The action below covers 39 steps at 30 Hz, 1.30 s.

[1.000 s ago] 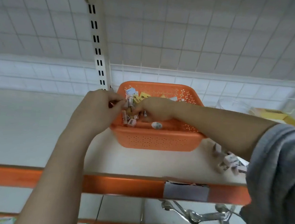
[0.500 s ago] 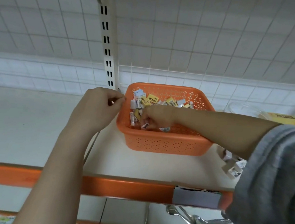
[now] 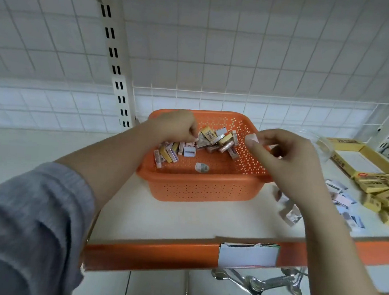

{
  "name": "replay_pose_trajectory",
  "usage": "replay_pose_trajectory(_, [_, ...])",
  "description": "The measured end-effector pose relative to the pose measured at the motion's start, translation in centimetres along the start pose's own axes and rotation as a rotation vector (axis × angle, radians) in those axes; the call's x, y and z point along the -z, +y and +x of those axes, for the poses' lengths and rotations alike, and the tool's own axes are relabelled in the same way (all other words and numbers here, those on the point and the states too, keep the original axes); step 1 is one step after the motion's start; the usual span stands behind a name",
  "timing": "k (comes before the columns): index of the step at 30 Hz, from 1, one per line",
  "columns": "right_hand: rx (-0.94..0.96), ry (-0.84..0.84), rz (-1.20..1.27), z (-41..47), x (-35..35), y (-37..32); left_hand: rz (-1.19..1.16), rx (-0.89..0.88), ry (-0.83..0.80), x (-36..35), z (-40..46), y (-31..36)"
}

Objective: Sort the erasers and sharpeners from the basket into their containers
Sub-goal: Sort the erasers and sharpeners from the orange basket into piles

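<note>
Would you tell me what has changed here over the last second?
The right hand left the pile and now pinches a small pale piece over the basket, at its right rim. The left hand moved from the left rim into the pile. The basket stayed put.

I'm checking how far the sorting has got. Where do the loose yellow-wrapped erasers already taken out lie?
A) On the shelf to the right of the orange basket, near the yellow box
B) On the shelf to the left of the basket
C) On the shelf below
A: the yellow-wrapped erasers lie in a loose heap on the shelf right of the orange basket, beside the yellow box.
</note>
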State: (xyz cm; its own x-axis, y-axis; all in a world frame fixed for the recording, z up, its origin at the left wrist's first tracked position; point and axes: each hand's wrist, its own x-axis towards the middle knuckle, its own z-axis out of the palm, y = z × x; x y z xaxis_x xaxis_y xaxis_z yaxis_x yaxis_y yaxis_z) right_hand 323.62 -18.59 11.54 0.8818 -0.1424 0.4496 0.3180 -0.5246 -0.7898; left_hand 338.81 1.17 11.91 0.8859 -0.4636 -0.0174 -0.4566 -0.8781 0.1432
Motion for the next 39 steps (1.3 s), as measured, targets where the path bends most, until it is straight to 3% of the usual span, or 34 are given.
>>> replay_pose_trajectory(5, [-0.078,0.173,0.131,-2.8,0.3,0.5,0.131,-0.002,-0.115,-1.6,2.3,0.4])
replay_pose_trajectory(15, [-0.133,0.197,0.15,-3.6,0.0,1.0,0.256,-0.019,-0.09,-2.6,2.0,1.3])
replay_pose_trajectory(20, [-0.138,0.223,0.12,-3.9,-0.1,1.1,-0.009,0.03,-0.104,-1.6,1.7,1.7])
replay_pose_trajectory(27, [-0.168,0.271,0.142,-5.0,1.8,2.1,-0.36,-0.062,0.141,1.8,-0.5,4.9])
replay_pose_trajectory(34, [-0.198,0.24,0.135,-5.8,7.7,4.6,-0.503,-0.121,0.302,1.3,-3.1,12.9])
replay_pose_trajectory(39, [-0.135,0.109,-0.006,-5.8,13.5,6.9,-0.501,-0.015,0.388,-0.9,-3.3,18.0])
